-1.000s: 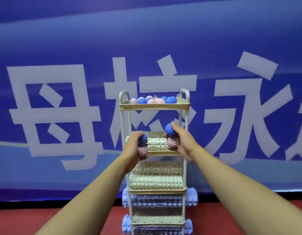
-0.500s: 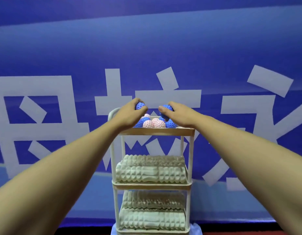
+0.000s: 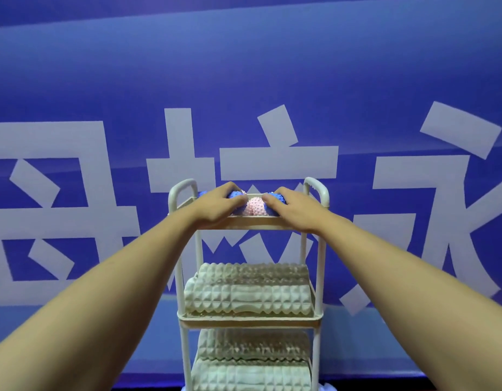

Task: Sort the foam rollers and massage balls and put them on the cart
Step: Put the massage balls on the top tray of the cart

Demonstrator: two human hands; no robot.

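Observation:
A cream tiered cart (image 3: 252,221) stands straight ahead. Its top tray holds several spiky massage balls, blue and pink. My left hand (image 3: 218,206) lies in the tray's left half, fingers curled over a blue massage ball (image 3: 235,195). My right hand (image 3: 293,208) lies in the right half, fingers curled over another blue massage ball (image 3: 278,198). A pink massage ball (image 3: 255,206) shows between the two hands. Pale ridged foam rollers (image 3: 248,294) fill the middle shelf, and more foam rollers (image 3: 252,371) lie on the shelf below. Whatever is under my palms is hidden.
A blue banner (image 3: 244,80) with large white characters hangs right behind the cart. The cart's looped handles (image 3: 317,187) rise at both ends of the top tray, just outside my hands.
Both hands rose from middle-shelf height with blue and pink balls, reached over the top tray, then sank into it among the balls there. The view moved closer.

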